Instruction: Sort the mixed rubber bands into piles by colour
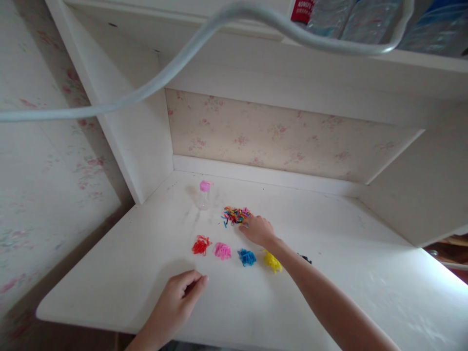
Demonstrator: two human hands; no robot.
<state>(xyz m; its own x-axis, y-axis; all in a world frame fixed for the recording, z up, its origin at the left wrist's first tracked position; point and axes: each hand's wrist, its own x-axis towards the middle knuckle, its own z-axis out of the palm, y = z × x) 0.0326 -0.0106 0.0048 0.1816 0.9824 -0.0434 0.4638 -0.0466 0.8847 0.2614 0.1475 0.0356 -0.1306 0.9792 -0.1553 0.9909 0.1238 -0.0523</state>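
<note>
The mixed pile of small coloured bands [236, 215] lies on the white desk [365, 273], and the right hand [259, 230] is laid against its right edge, fingertips among the bands. Whether a band is pinched cannot be told, since the fingertips are hidden by the hand itself. The left hand [179, 295] is rested well in front of the pile and to its left, loosely curled, with nothing seen in it. In front of the pile a row is formed by the red heap [201, 245], pink heap [222, 250], blue heap [247, 257], yellow heap [272, 262] and black bits [304, 258]. The risk is judged to be scattering: the yellow heap is passed closely by the forearm and could be brushed into its neighbours, and several tangled bands could be dragged out together. The capped bottle [204, 196], left of the pile, could be tipped. The pile is spread wider than deep, its long axis running left to right, roughly along the row; no pointing end is shown.
</note>
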